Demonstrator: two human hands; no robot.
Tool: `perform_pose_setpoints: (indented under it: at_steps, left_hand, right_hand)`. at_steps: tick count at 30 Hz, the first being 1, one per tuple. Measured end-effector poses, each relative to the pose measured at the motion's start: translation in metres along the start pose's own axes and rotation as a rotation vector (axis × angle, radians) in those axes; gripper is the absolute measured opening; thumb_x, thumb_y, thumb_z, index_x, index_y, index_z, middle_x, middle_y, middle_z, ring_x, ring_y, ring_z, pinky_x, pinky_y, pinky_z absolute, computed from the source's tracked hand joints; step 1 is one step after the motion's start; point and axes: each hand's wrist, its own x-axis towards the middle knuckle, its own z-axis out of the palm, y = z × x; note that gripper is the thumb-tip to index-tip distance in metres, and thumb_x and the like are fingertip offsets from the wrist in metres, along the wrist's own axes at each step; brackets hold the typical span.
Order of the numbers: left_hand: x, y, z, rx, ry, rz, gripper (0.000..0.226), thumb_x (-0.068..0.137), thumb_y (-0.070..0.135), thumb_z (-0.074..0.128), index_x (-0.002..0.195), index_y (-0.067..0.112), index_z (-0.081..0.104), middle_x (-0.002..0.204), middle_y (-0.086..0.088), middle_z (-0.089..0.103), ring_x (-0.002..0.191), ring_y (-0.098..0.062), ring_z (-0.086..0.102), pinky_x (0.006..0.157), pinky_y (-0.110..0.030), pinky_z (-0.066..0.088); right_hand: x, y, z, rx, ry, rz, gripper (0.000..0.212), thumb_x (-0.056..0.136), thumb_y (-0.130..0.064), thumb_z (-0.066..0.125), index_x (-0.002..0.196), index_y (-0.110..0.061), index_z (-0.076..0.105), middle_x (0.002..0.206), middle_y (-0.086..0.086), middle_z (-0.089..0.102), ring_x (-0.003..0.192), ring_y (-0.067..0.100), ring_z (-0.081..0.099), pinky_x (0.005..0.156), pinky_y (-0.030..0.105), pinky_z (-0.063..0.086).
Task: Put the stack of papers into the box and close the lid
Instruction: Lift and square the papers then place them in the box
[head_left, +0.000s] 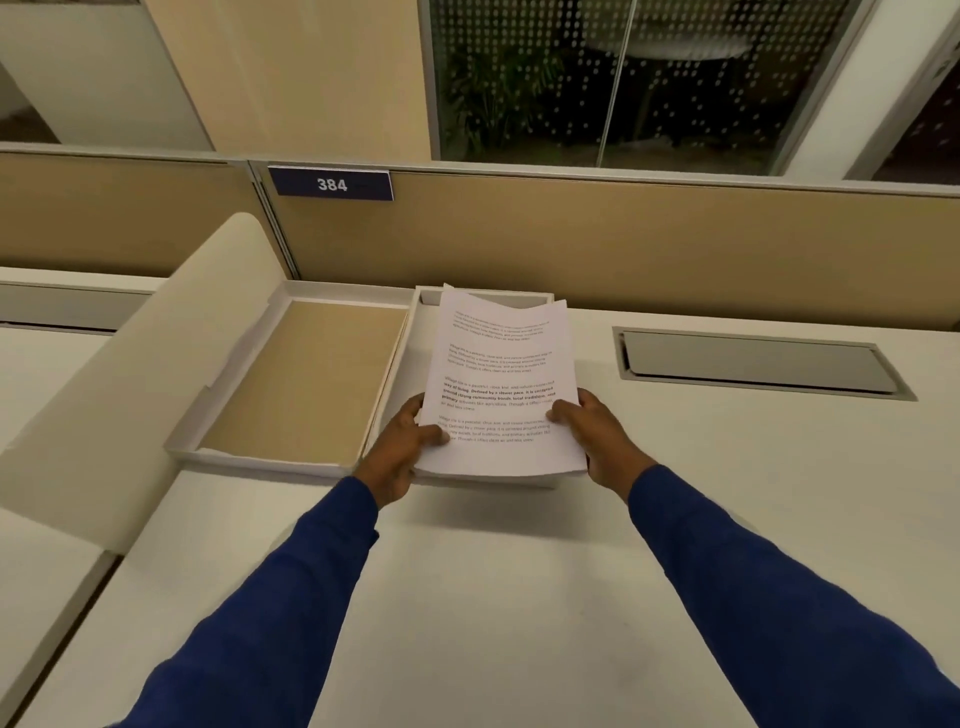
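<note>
A stack of printed white papers (498, 379) is held above the right half of an open white box. My left hand (402, 449) grips the stack's near left corner, thumb on top. My right hand (592, 431) grips its near right corner the same way. The box tray (426, 299) lies under the papers and is mostly hidden; only its far rim and left wall show. Its lid (306, 374), with a tan inner face, lies open flat to the left, joined along the middle wall.
The box sits on a white desk (493, 597) against a tan partition (623, 239) with a "384" sign (331, 184). A grey cable hatch (753, 361) is set in the desk at right. A curved cream divider (119, 384) stands at left.
</note>
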Motion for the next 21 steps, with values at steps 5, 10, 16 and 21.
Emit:
perform_pose_setpoints:
  at_steps: [5, 10, 16, 21]
  left_hand:
    - [0.044, 0.016, -0.023, 0.013, 0.029, -0.035, 0.064, 0.085, -0.011, 0.06, 0.138, 0.026, 0.054, 0.131, -0.005, 0.069, 0.109, -0.031, 0.07, 0.072, -0.036, 0.06]
    - [0.082, 0.019, -0.035, 0.062, 0.057, -0.071, 0.07, 0.085, -0.015, 0.06, 0.145, 0.018, 0.048, 0.136, -0.011, 0.064, 0.12, -0.036, 0.064, 0.09, -0.045, 0.059]
    - [0.108, 0.011, -0.036, 0.212, 0.104, -0.11, 0.066, 0.083, -0.012, 0.065, 0.142, 0.013, 0.048, 0.132, -0.011, 0.063, 0.117, -0.032, 0.061, 0.097, -0.042, 0.055]
    - [0.111, 0.005, -0.03, 0.318, 0.169, -0.085, 0.05, 0.084, -0.005, 0.064, 0.128, 0.016, 0.05, 0.119, -0.003, 0.062, 0.1, -0.019, 0.061, 0.076, -0.029, 0.052]
  right_hand:
    - [0.037, -0.015, 0.034, -0.049, 0.006, 0.021, 0.033, 0.094, -0.007, 0.059, 0.125, -0.018, 0.054, 0.116, 0.004, 0.068, 0.096, 0.024, 0.069, 0.072, 0.033, 0.059]
    - [0.068, -0.014, 0.053, -0.066, 0.038, 0.027, 0.037, 0.095, -0.004, 0.057, 0.131, -0.013, 0.052, 0.129, 0.009, 0.066, 0.112, 0.033, 0.066, 0.097, 0.045, 0.057]
    - [0.09, 0.002, 0.059, -0.143, 0.12, 0.062, 0.036, 0.096, -0.007, 0.056, 0.131, -0.014, 0.051, 0.125, 0.007, 0.065, 0.106, 0.029, 0.066, 0.087, 0.039, 0.059]
    - [0.097, 0.011, 0.061, -0.18, 0.139, 0.061, 0.023, 0.094, -0.006, 0.056, 0.111, -0.023, 0.056, 0.117, 0.002, 0.066, 0.088, 0.017, 0.065, 0.065, 0.027, 0.054]
